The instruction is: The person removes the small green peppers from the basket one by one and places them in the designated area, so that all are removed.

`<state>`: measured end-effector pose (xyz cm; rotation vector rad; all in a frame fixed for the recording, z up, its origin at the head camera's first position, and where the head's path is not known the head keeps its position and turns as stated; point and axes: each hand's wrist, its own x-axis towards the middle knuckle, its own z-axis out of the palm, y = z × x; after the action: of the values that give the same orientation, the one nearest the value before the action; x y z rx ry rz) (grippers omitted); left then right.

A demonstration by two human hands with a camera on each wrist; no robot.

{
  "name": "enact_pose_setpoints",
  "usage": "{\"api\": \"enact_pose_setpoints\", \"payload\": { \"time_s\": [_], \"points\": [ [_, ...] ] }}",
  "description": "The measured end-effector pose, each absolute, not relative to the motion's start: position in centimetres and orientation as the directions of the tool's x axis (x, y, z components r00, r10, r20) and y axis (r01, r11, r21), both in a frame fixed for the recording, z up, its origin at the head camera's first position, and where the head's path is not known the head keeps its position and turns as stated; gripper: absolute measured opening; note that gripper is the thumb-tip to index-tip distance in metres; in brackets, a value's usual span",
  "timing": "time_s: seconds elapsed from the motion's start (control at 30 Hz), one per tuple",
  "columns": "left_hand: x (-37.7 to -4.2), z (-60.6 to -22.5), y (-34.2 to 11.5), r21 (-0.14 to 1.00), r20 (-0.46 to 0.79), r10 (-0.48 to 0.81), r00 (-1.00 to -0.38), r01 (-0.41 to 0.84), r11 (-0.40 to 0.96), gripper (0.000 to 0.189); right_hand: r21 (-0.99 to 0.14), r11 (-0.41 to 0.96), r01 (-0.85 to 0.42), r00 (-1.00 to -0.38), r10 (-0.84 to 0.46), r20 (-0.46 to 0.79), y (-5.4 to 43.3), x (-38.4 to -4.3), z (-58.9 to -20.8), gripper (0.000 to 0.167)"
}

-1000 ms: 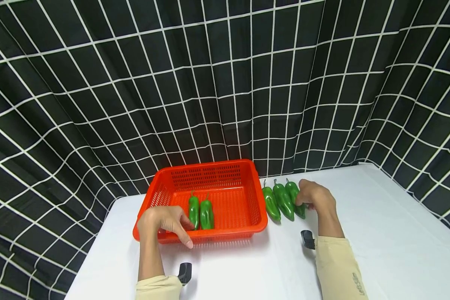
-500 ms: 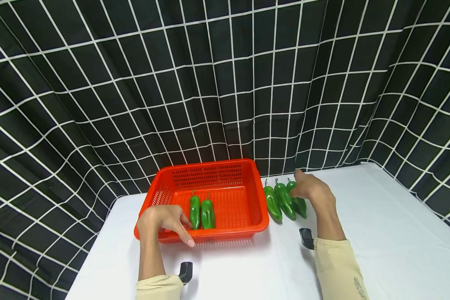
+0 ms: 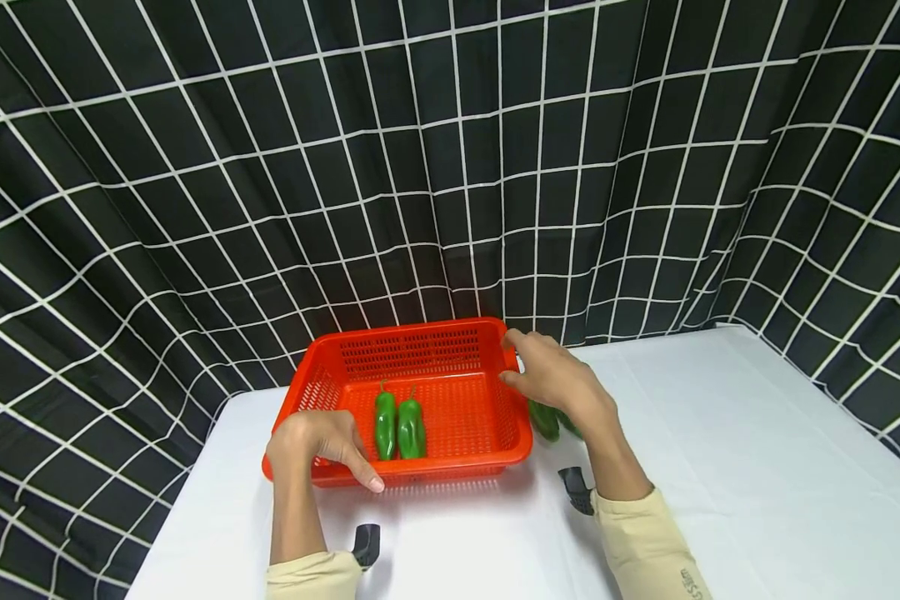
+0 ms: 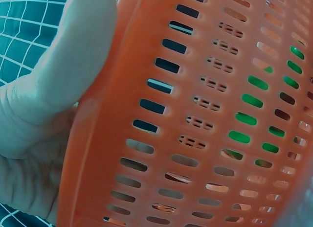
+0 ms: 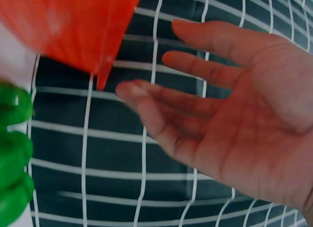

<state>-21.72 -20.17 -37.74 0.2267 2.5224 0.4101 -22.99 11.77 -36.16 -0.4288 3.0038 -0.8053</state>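
Peppers (image 3: 544, 422) outside the red basket (image 3: 456, 408): lying below and wristward of the fingers of the right hand (image 3: 558, 375), pointing lengthwise roughly away from the body. Right hand: hovering nearer than the left hand (image 3: 318, 442), holding nothing, with fingers standing loosely apart. Right rim (image 3: 521, 404): running beneath those fingertips, contact not showing. Left hand: gripping the front rim (image 3: 450, 463), thumb showing outside.

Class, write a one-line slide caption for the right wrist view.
An empty right hand near the corner of a red basket, with green peppers at the picture's left edge.
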Motion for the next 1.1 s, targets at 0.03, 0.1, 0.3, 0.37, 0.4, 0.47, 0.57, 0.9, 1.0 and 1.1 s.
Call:
{"api": "enact_pose_setpoints", "payload": {
  "time_s": [0.03,0.1,0.3,0.37,0.4,0.47,0.57,0.9,1.0,1.1],
  "points": [
    [-21.7,-37.7,-20.2,0.338,-0.511,0.248,-0.823,0.073,0.938,0.072,-0.49,0.825,-0.283,-0.956,-0.281,0.079,11.2,-22.9,-36.2,0.042],
    [-21.8,-37.6,-20.1,0.337,-0.51,0.244,-0.825,0.07,0.939,0.072,-0.486,0.815,-0.316,-0.946,-0.31,0.094,10.1,-22.7,-36.1,0.04],
    [-21.9,-37.2,-20.2,0.312,-0.5,0.22,-0.838,0.062,0.948,0.071,-0.503,0.779,-0.374,-0.922,-0.373,0.107,7.1,-22.1,-36.7,0.04],
    [-21.8,-37.2,-20.3,0.315,-0.5,0.223,-0.837,0.064,0.947,0.07,-0.495,0.774,-0.395,-0.912,-0.396,0.108,6.2,-21.8,-37.1,0.039],
    [-21.8,-37.3,-20.3,0.32,-0.501,0.227,-0.835,0.065,0.945,0.07,-0.486,0.773,-0.407,-0.906,-0.408,0.11,5.8,-21.7,-37.2,0.038],
    [-21.8,-37.3,-20.3,0.328,-0.502,0.233,-0.833,0.066,0.942,0.07,-0.463,0.768,-0.442,-0.89,-0.438,0.123,5.0,-21.5,-37.5,0.036],
    [-21.9,-37.3,-20.3,0.335,-0.503,0.239,-0.831,0.068,0.94,0.068,-0.455,0.744,-0.49,-0.863,-0.486,0.134,3.8,-21.6,-38.1,0.033],
    [-22.0,-37.7,-20.1,0.345,-0.508,0.265,-0.82,0.089,0.935,0.067,-0.522,0.677,-0.518,-0.809,-0.585,0.045,1.0,-22.9,-42.3,0.022],
    [-21.9,-37.8,-20.0,0.35,-0.509,0.263,-0.82,0.082,0.933,0.067,-0.531,0.705,-0.47,-0.817,-0.575,-0.039,1.0,-23.0,-42.6,0.025],
    [-21.9,-37.7,-20.0,0.348,-0.509,0.268,-0.818,0.089,0.933,0.067,-0.515,0.735,-0.442,-0.813,-0.571,-0.117,1.1,-23.0,-42.8,0.029]
  ]
}}
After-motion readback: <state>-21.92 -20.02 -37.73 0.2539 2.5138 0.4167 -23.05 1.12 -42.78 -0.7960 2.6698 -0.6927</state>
